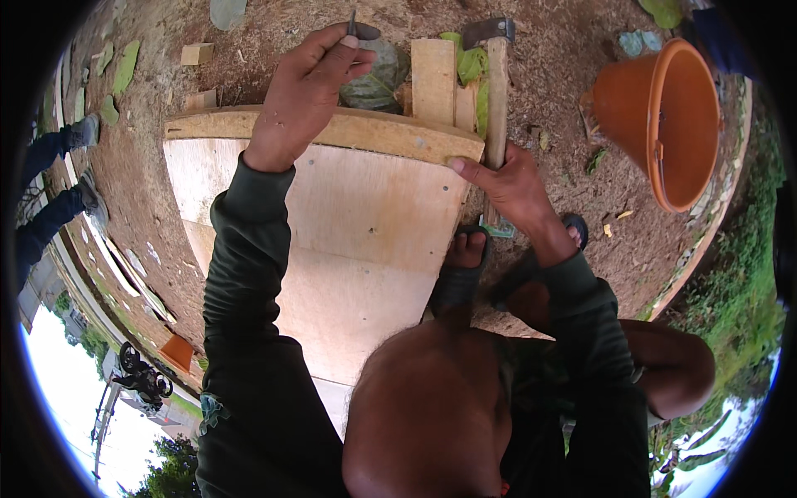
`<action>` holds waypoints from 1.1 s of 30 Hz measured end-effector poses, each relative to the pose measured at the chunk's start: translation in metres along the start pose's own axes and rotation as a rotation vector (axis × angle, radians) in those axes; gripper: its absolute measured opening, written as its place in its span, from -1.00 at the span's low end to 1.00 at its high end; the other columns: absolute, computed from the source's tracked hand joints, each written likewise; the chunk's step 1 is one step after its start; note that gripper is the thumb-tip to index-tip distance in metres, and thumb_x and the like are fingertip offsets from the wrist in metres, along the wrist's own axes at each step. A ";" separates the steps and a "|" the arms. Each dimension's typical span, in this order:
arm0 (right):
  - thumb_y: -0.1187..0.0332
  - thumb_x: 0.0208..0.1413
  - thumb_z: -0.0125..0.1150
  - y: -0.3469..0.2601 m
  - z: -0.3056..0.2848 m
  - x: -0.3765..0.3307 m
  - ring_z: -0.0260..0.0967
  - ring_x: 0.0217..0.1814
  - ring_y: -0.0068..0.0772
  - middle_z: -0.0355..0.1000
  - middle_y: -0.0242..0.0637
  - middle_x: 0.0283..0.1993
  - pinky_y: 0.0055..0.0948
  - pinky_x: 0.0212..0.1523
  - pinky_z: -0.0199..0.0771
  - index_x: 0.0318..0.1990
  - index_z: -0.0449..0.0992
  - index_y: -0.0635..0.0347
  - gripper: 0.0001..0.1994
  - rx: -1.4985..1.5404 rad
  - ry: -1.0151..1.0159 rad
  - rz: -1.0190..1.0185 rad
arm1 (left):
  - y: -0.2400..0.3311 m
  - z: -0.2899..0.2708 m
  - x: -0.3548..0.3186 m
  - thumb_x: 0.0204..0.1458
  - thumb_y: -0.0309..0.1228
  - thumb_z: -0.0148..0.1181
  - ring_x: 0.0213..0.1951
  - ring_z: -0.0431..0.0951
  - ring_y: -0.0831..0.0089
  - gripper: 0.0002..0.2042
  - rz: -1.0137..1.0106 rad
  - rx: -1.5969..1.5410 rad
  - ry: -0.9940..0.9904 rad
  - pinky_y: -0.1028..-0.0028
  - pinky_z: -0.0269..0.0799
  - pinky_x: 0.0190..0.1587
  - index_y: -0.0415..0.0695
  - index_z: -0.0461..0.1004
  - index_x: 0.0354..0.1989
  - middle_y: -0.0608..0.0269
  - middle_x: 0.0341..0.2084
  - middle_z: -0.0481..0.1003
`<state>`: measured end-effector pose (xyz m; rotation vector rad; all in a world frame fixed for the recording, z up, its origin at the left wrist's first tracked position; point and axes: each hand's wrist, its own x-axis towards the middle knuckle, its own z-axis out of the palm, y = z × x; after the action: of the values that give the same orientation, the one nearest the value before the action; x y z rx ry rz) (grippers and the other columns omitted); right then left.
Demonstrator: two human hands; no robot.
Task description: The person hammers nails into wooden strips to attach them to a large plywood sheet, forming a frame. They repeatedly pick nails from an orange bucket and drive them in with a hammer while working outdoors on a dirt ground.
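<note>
Above the far edge of a plywood panel (365, 224), my left hand (303, 95) is raised, its fingers pinched on a thin dark nail (352, 23) that points up. A curved wooden batten (374, 133) runs along the panel's far edge. At its right corner my right hand (515, 187) is closed around the handle of a hammer (496, 91), with the thumb resting on the batten's end. The hammer's dark head lies away from me; the fingers under the handle are partly hidden. Several dark nail heads dot the panel's surface.
Wood blocks (433, 79) lie beyond the batten beside large leaves (378, 79). An orange bucket (664, 124) lies tipped at the right. My sandalled foot (466, 253) is beside the panel's right edge. Another person's shoes (85, 133) show at the left, and a motorcycle (143, 378) stands farther off.
</note>
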<state>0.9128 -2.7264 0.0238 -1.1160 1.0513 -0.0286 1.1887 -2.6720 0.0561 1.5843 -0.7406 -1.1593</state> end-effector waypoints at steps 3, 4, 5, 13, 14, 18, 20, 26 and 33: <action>0.24 0.10 0.47 0.002 0.000 0.001 0.47 -0.21 -0.62 0.60 -0.32 -0.23 -0.49 -0.15 0.52 -0.06 0.58 0.37 -0.61 0.043 -0.008 0.012 | -0.007 0.032 0.020 0.32 -0.27 0.11 0.00 0.56 0.45 -0.66 -0.065 0.259 -0.268 0.44 0.45 0.12 -0.31 0.50 0.06 0.19 -0.12 0.58; 0.24 0.10 0.47 0.001 0.000 0.001 0.47 -0.20 -0.62 0.60 -0.32 -0.22 -0.49 -0.15 0.52 -0.06 0.58 0.37 -0.62 0.067 -0.011 0.012 | -0.011 0.042 0.024 0.31 -0.27 0.13 -0.04 0.58 0.47 -0.67 -0.116 0.186 -0.331 0.46 0.47 0.09 -0.32 0.51 0.04 0.20 -0.15 0.59; 0.24 0.10 0.47 0.000 0.001 0.000 0.47 -0.20 -0.61 0.60 -0.32 -0.22 -0.49 -0.14 0.52 -0.06 0.58 0.36 -0.62 0.091 -0.015 0.012 | -0.015 0.047 0.026 0.30 -0.28 0.15 -0.08 0.60 0.49 -0.68 -0.167 0.111 -0.393 0.48 0.48 0.06 -0.32 0.53 0.01 0.22 -0.18 0.60; 0.24 0.08 0.49 0.006 -0.002 0.001 0.45 -0.20 -0.63 0.59 -0.33 -0.21 -0.50 -0.15 0.51 -0.07 0.58 0.35 -0.61 0.098 -0.025 0.047 | -0.033 0.063 0.027 0.28 -0.30 0.17 -0.22 0.61 0.58 -0.73 -0.236 0.344 -0.517 0.55 0.52 -0.15 -0.28 0.56 -0.04 0.23 -0.25 0.61; 0.23 0.08 0.50 0.005 -0.002 0.000 0.44 -0.21 -0.64 0.59 -0.34 -0.22 -0.50 -0.16 0.51 -0.08 0.58 0.35 -0.61 0.082 -0.021 0.042 | -0.034 0.066 0.026 0.28 -0.30 0.17 -0.23 0.60 0.58 -0.72 -0.238 0.299 -0.505 0.56 0.51 -0.15 -0.27 0.56 -0.03 0.22 -0.25 0.61; 0.21 0.07 0.50 0.004 0.000 0.000 0.44 -0.23 -0.64 0.59 -0.34 -0.24 -0.50 -0.18 0.51 -0.08 0.58 0.35 -0.59 0.136 -0.009 0.005 | -0.014 0.069 0.024 0.30 -0.28 0.14 -0.26 0.57 0.57 -0.69 -0.370 0.339 -0.398 0.53 0.53 -0.13 -0.23 0.55 0.05 0.24 -0.22 0.60; 0.21 0.07 0.50 0.003 -0.001 0.000 0.44 -0.22 -0.64 0.59 -0.33 -0.24 -0.49 -0.17 0.51 -0.07 0.58 0.35 -0.59 0.098 -0.016 0.024 | -0.015 0.067 0.021 0.30 -0.26 0.13 -0.26 0.56 0.58 -0.68 -0.341 0.220 -0.404 0.52 0.54 -0.10 -0.22 0.54 0.08 0.24 -0.20 0.61; 0.21 0.08 0.49 0.006 -0.001 0.001 0.45 -0.22 -0.63 0.59 -0.32 -0.23 -0.48 -0.16 0.52 -0.06 0.58 0.35 -0.59 0.096 -0.019 0.011 | -0.025 0.055 0.029 0.26 -0.34 0.19 -0.21 0.58 0.56 -0.63 -0.386 -0.014 -0.442 0.53 0.51 -0.05 -0.28 0.46 0.15 0.16 -0.15 0.63; 0.23 0.09 0.48 0.002 -0.002 -0.001 0.45 -0.22 -0.63 0.59 -0.32 -0.23 -0.48 -0.16 0.52 -0.06 0.58 0.33 -0.61 0.075 -0.013 0.021 | -0.027 0.068 0.025 0.19 -0.41 0.27 -0.25 0.61 0.54 -0.75 -0.354 0.149 -0.446 0.52 0.54 -0.06 -0.34 0.50 -0.07 0.12 -0.23 0.63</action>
<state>0.9104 -2.7262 0.0230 -1.0363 1.0422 -0.0431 1.1318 -2.7102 0.0191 1.6408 -0.8683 -1.7889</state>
